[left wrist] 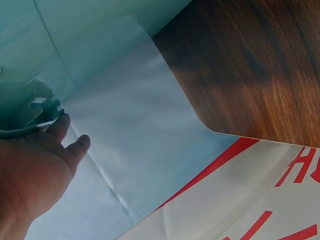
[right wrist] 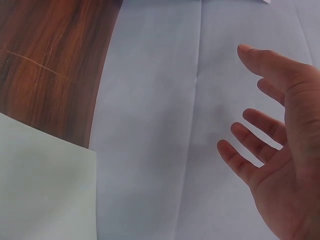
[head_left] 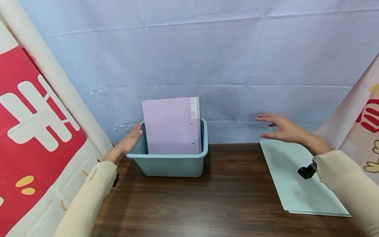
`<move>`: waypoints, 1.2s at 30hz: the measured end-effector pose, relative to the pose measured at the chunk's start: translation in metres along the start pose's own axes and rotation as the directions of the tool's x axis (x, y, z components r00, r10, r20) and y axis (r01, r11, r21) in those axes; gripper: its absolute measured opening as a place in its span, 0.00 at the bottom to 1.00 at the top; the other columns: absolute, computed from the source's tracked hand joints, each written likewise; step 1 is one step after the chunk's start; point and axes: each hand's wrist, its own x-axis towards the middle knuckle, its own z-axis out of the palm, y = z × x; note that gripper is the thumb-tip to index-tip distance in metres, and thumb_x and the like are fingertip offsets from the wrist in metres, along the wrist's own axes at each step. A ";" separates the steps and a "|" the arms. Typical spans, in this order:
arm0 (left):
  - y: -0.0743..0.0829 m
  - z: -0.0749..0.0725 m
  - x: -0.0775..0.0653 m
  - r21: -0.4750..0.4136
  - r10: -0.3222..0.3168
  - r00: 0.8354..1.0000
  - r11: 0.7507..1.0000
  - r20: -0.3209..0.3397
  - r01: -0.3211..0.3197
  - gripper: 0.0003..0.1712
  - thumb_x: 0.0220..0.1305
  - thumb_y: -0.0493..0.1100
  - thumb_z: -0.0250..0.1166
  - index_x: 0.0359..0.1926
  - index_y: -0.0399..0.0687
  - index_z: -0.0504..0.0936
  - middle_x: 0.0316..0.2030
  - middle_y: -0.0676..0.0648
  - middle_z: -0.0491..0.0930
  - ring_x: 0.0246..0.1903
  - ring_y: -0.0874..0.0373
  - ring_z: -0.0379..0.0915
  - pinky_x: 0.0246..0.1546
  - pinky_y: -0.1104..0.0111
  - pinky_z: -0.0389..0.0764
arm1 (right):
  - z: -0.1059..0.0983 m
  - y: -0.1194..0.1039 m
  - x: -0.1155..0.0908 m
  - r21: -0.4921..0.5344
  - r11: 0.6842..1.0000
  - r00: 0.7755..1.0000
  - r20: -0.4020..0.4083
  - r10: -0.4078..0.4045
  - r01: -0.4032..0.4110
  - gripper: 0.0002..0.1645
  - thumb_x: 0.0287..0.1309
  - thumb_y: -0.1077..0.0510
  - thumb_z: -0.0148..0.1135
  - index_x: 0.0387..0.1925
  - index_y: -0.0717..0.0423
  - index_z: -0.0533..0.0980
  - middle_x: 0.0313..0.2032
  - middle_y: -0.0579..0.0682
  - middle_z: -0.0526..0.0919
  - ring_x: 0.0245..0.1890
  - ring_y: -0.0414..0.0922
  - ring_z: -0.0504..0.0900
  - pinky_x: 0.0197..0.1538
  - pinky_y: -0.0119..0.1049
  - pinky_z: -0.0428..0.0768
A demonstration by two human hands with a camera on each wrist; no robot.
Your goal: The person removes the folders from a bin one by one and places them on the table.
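Observation:
A teal plastic bin [head_left: 174,166] stands on the table, left of centre. Upright inside it leans a lilac folder [head_left: 171,128] with a white label at its top right corner. My left hand [head_left: 127,143] is at the bin's left rim, fingers straight; the left wrist view shows that hand [left wrist: 47,170] with its fingertips right at the teal rim. Over the far end of some flat pale mint folders [head_left: 302,181] hovers my right hand [head_left: 284,128], fingers spread and holding nothing. In the right wrist view a corner of the mint folder [right wrist: 45,185] lies below that hand [right wrist: 280,135].
The dark wooden table [head_left: 231,197] ends at a pale blue cloth backdrop [head_left: 225,59]. A red and white printed cloth [head_left: 38,115] hangs at the left, and another printed cloth [head_left: 364,131] at the right. Each wrist carries a small black device [head_left: 308,170].

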 end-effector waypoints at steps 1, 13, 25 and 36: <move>0.000 0.000 0.000 -0.001 -0.002 1.000 1.000 0.000 0.002 0.38 0.88 0.57 0.30 0.85 0.44 0.32 0.85 0.40 0.27 0.84 0.39 0.22 0.80 0.39 0.34 | 0.001 -0.001 0.001 -0.001 1.000 1.000 -0.002 -0.004 0.004 0.43 0.57 0.54 0.81 0.71 0.60 0.75 0.69 0.63 0.76 0.65 0.63 0.77 0.56 0.61 0.83; -0.001 0.001 0.000 -0.016 -0.003 1.000 1.000 0.004 0.003 0.39 0.88 0.58 0.29 0.85 0.44 0.32 0.85 0.41 0.27 0.84 0.40 0.22 0.80 0.40 0.34 | 0.006 -0.007 0.011 0.000 1.000 1.000 0.016 0.002 -0.002 0.40 0.61 0.53 0.78 0.72 0.61 0.75 0.71 0.64 0.74 0.66 0.65 0.77 0.58 0.63 0.82; -0.001 0.000 0.000 0.008 0.000 1.000 1.000 0.000 0.000 0.39 0.88 0.57 0.30 0.85 0.42 0.32 0.85 0.40 0.28 0.84 0.38 0.24 0.80 0.39 0.34 | 0.013 -0.017 0.029 0.019 0.999 0.999 0.031 -0.034 0.033 0.40 0.62 0.53 0.77 0.72 0.58 0.74 0.72 0.64 0.72 0.66 0.64 0.77 0.58 0.63 0.82; 0.001 0.000 0.000 0.011 0.006 1.000 1.000 -0.003 -0.006 0.39 0.88 0.58 0.31 0.85 0.41 0.33 0.85 0.39 0.29 0.84 0.37 0.24 0.80 0.39 0.35 | 0.018 -0.026 0.039 0.075 0.997 0.999 0.041 -0.033 0.030 0.40 0.64 0.52 0.76 0.73 0.56 0.74 0.73 0.63 0.71 0.65 0.63 0.78 0.60 0.62 0.81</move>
